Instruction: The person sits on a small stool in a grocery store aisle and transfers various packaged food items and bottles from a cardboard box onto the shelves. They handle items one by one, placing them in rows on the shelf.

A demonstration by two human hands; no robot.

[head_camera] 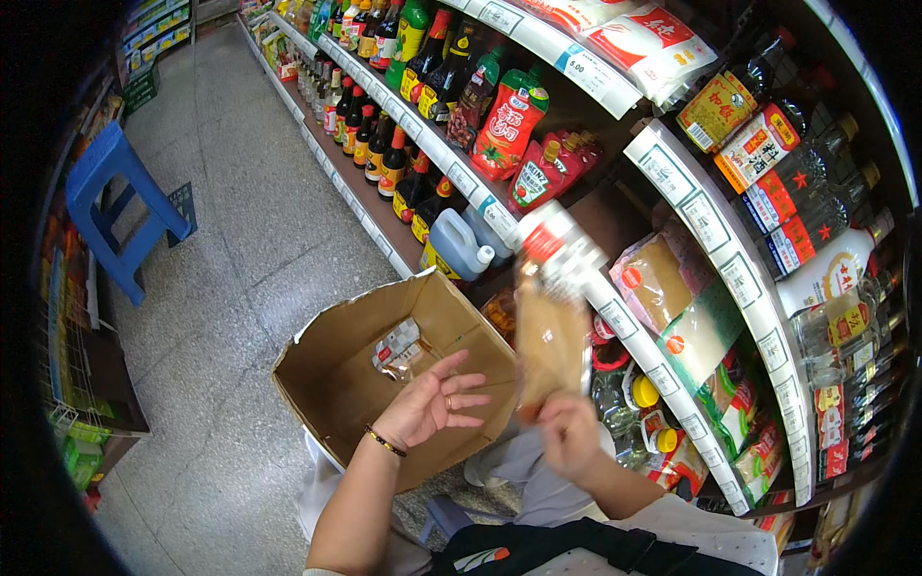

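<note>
My right hand [573, 435], blurred, grips the lower end of a clear plastic packet [553, 338] with tan contents and a red, white and checked top. The packet is raised between the open cardboard box and the shelf edge. My left hand [430, 410] is over the near part of the box, palm up with fingers spread, and holds nothing; a ring and a beaded bracelet are on it. The cardboard box [317, 389] stands in front of me. Inside it lies a smaller packet [400, 351] with a similar checked top.
Shelves with price strips [403, 119] curve along the right, bearing sauce bottles [392, 162], ketchup pouches [510, 122], bagged goods [652, 273] and cooking wine bottles [756, 147]. A blue jug [457, 245] is by the box's far edge. A blue plastic stool [119, 201] stands at left.
</note>
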